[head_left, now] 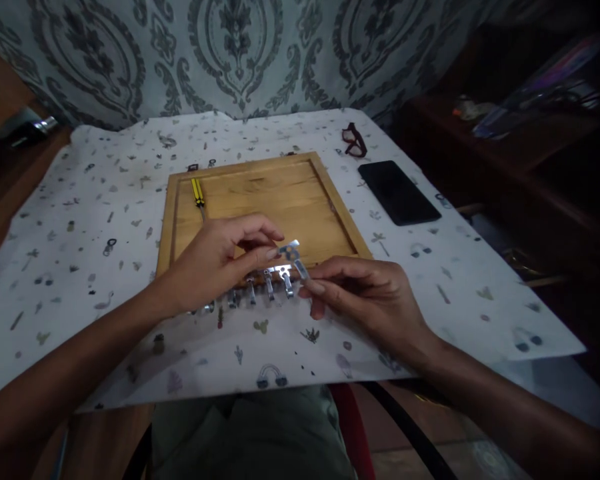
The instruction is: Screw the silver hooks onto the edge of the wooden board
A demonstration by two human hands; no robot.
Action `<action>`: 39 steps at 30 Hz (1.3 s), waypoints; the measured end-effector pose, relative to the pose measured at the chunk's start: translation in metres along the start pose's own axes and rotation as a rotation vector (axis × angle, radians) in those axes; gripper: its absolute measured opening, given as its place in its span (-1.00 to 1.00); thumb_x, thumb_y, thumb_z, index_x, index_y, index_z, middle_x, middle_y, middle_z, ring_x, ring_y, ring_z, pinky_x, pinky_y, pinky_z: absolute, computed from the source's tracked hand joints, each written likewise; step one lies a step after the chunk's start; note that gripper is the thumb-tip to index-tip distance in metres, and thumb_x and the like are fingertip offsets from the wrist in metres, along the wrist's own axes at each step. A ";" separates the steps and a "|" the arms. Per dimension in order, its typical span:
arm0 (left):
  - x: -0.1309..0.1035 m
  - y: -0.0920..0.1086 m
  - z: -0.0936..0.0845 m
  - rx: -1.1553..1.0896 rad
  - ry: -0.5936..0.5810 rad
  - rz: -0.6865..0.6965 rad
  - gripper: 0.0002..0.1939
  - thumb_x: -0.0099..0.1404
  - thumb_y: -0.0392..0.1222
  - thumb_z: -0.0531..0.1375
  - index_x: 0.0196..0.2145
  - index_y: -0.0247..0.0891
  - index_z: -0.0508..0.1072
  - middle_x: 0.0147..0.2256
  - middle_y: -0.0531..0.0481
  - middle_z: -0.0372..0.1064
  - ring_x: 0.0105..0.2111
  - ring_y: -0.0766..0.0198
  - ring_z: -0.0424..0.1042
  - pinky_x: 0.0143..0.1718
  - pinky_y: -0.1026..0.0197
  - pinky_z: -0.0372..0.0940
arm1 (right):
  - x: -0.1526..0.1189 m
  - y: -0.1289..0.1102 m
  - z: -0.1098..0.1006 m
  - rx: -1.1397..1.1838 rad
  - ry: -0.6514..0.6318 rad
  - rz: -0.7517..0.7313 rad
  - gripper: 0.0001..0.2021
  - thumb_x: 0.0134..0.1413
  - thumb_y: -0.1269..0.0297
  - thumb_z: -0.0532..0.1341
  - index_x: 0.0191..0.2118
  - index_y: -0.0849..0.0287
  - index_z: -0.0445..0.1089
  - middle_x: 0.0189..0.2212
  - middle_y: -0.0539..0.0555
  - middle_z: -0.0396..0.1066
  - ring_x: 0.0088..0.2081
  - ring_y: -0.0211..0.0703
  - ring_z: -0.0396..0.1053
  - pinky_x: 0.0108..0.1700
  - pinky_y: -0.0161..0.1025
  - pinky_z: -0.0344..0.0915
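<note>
my left hand (220,250) pinches one end of a metal clip (290,253) between thumb and finger, and my right hand (380,293) is closed on its other end; the clip is above the near side of the wooden tray (343,212), over a row of clips (269,285) along that edge; the screwdriver (197,192) lies on the tray, beyond my left hand, with the phone (399,193) and glasses (354,141) to the right
</note>
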State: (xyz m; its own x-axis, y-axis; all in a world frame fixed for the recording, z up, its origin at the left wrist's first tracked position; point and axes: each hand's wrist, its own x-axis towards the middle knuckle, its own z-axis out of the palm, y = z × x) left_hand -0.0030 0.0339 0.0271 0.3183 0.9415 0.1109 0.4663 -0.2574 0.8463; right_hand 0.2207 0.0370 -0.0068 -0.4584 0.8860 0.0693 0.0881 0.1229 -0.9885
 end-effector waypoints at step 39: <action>0.000 -0.020 0.021 0.570 -0.202 0.254 -0.61 0.53 -0.09 -0.09 -0.13 -0.28 0.49 -0.12 -0.12 0.46 -0.09 0.17 0.40 -0.08 0.11 0.34 | -0.013 0.021 -0.003 0.115 -0.012 0.346 -0.71 0.07 0.05 0.35 -0.41 0.20 0.48 -0.45 0.08 0.55 -0.58 -0.33 0.45 -0.71 -0.47 0.14</action>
State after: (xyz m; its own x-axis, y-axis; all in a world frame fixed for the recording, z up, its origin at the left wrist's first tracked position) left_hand 0.0054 0.0340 -0.0007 0.5993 0.7908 0.1241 0.7028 -0.5940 0.3914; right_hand 0.2309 0.0293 -0.0282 -0.4291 0.8612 -0.2724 0.1401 -0.2345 -0.9620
